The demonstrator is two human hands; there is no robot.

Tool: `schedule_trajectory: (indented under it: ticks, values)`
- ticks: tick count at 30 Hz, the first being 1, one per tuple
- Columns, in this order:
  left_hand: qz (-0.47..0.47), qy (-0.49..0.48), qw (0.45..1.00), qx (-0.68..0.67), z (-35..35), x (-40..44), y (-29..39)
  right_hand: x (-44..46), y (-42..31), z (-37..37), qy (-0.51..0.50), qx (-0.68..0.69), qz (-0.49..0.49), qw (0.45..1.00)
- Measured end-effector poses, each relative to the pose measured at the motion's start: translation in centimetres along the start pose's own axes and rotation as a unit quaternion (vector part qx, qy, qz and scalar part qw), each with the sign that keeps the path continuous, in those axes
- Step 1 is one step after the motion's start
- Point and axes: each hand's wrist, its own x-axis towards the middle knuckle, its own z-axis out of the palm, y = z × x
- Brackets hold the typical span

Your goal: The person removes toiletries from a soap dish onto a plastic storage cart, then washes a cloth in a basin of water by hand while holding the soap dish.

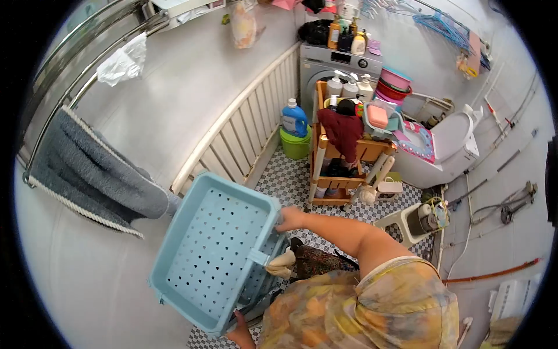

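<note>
Light-blue rectangular perforated plastic basket point(214, 247) tilts above the patterned tile floor point(278, 174), its side rim pinched by the right-hand grip point(292, 219); the left hand point(241, 333) is at the lower corner, closure unclear. Even support would steady it, clear of the grey fluffy towel point(99, 168).

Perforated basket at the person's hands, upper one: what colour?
The perforated basket is light blue throughout what shows; best seen in the head view.

The floor point(282, 168) has a small pattern in black and white. On it stand a green bucket point(295, 148), a wooden rack point(376, 150), a white plastic stool point(408, 228) and a white toilet point(427, 169).
</note>
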Motion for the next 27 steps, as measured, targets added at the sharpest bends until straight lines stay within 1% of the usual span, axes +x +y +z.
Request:
schedule_trajectory:
  ticks: [1, 2, 3, 4, 6, 7, 8, 9, 10, 11, 12, 13, 14, 15, 16, 17, 18, 20, 21, 22, 23, 24, 26, 27]
  values:
    - [-0.102, -0.031, 0.994, -0.008, -0.3, 0.6, -2.4, -0.5, -1.8, -0.5, -0.024, 0.003, 0.028, 0.999]
    - [-0.204, -0.062, 0.977, -0.014, -0.2, 0.8, -4.6, -0.7, -3.0, -0.8, -0.048, 0.008, 0.057, 0.997]
    - [-0.101, -0.043, 0.986, -0.124, -1.2, 1.4, -0.5, -0.6, -3.5, -0.5, -0.041, 0.008, 0.061, 0.997]
    - [-0.098, -0.048, 0.986, -0.127, -0.8, 2.0, -0.2, -0.4, -4.0, -0.1, -0.036, 0.016, 0.054, 0.998]
    - [-0.076, -0.055, 0.993, -0.068, -0.5, 3.3, -0.4, 0.3, -3.9, 1.0, -0.03, 0.021, 0.048, 0.998]
    - [-0.069, -0.053, 0.996, -0.035, -0.8, 3.8, -0.8, 1.3, -3.0, 2.1, -0.033, 0.059, 0.051, 0.996]
    - [-0.067, -0.046, 0.997, 0.003, -1.5, 3.9, -1.2, 1.7, -4.0, 2.5, -0.043, 0.099, 0.05, 0.993]
    - [-0.067, -0.038, 0.996, 0.044, -2.5, 3.8, -1.5, 1.7, -4.5, 2.5, -0.046, 0.073, 0.061, 0.994]
    - [-0.068, -0.029, 0.993, 0.087, -3.5, 3.5, -1.6, 2.0, -4.6, 2.7, -0.062, 0.077, 0.054, 0.994]
    - [-0.09, 0.025, 0.988, 0.126, -3.5, 3.6, 0.7, 2.4, -4.5, 3.1, -0.04, 0.049, 0.027, 0.998]
    - [-0.102, 0.036, 0.984, 0.139, -3.8, 4.0, 1.2, 2.8, -4.6, 3.7, -0.018, 0.023, 0.0, 1.0]
    - [-0.104, 0.039, 0.991, 0.077, -3.5, 4.0, 0.9, 3.0, -4.5, 4.0, -0.035, 0.029, -0.008, 0.999]
    - [-0.103, 0.04, 0.994, 0.015, -3.8, 4.1, 0.6, 3.1, -4.9, 4.2, -0.025, 0.027, -0.005, 0.999]
    - [-0.109, 0.046, 0.993, 0.023, -4.1, 4.2, 0.1, 3.4, -5.4, 4.3, -0.011, 0.024, -0.001, 1.0]
    - [-0.101, 0.046, 0.994, -0.024, -3.9, 4.5, -0.3, 3.5, -6.2, 3.9, -0.016, 0.027, -0.004, 1.0]
    - [-0.092, 0.044, 0.992, -0.072, -3.9, 4.7, -0.5, 3.3, -7.1, 3.4, -0.025, 0.02, 0.018, 0.999]
    - [-0.096, 0.045, 0.992, -0.068, -4.2, 4.7, -0.7, 3.1, -7.7, 3.3, -0.035, 0.013, 0.041, 0.998]
    - [-0.087, 0.034, 0.994, -0.063, -3.4, 4.4, -0.7, 3.1, -6.2, 3.6, -0.034, 0.019, 0.03, 0.999]
    - [-0.089, 0.029, 0.994, -0.063, -3.8, 4.6, 0.3, 3.3, -5.9, 3.9, -0.048, 0.046, 0.027, 0.997]
    - [-0.086, 0.036, 0.995, 0.033, -4.1, 4.7, 2.2, 3.3, -5.8, 3.7, -0.057, 0.071, 0.026, 0.995]
    - [-0.079, 0.039, 0.988, 0.126, -3.8, 4.9, 3.4, 3.2, -6.0, 3.8, -0.057, 0.045, 0.046, 0.996]
    - [-0.071, 0.024, 0.99, 0.118, -3.6, 4.9, 2.3, 2.9, -6.7, 3.6, -0.052, 0.02, 0.071, 0.996]
    - [0.011, -0.028, 0.996, 0.079, -4.4, 4.5, -3.8, 1.9, -7.1, 3.1, -0.053, 0.068, 0.038, 0.996]
    - [-0.035, -0.017, 0.997, 0.062, -4.4, 4.0, -7.9, 1.6, -6.8, 3.1, -0.055, 0.078, 0.024, 0.995]
